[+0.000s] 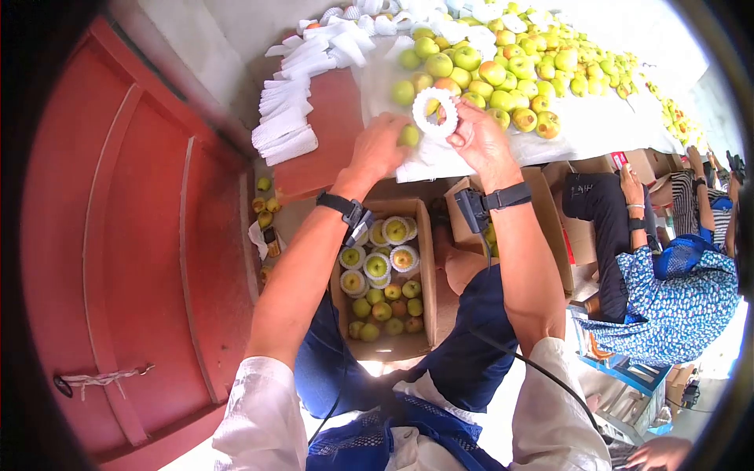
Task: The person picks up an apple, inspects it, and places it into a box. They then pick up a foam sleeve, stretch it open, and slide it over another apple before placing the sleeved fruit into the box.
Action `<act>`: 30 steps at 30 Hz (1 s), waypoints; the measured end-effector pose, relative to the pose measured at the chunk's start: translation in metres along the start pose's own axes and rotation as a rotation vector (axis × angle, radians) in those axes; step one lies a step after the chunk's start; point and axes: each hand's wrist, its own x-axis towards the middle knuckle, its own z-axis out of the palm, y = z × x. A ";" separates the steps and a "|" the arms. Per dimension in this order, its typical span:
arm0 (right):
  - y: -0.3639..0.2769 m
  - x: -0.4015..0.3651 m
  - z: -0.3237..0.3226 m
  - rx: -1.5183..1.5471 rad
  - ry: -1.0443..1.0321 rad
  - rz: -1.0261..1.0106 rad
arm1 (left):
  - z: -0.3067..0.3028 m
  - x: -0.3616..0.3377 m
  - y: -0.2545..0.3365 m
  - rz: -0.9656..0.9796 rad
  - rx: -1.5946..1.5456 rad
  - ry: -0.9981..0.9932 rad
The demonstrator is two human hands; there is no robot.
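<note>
My right hand (482, 140) pinches a white foam fruit net (425, 125), stretched into a ring, above the near edge of the apple pile. To its left, my left hand (380, 147) is closed on a yellow-green apple (408, 136), which partly shows beyond the fingers. Below and between my forearms stands an open cardboard box (430, 314). Apples in foam nets (378, 267) fill its far part, and bare apples (382, 311) lie in the near part.
A large apple pile (503, 74) covers the white-sheeted table. Flat foam nets (287, 118) are stacked at its left. A red door (133, 251) stands on the left. More cardboard boxes (554, 228) and a seated person (667, 290) are at the right.
</note>
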 end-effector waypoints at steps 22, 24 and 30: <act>0.005 0.001 -0.001 0.107 0.002 0.022 | 0.016 0.028 -0.012 -0.310 -0.581 -0.231; 0.006 0.001 -0.002 0.085 -0.034 0.023 | 0.014 0.027 -0.011 -0.292 -0.523 -0.201; 0.004 -0.003 -0.003 0.077 0.008 0.027 | 0.004 0.027 -0.011 -0.239 -0.097 -0.129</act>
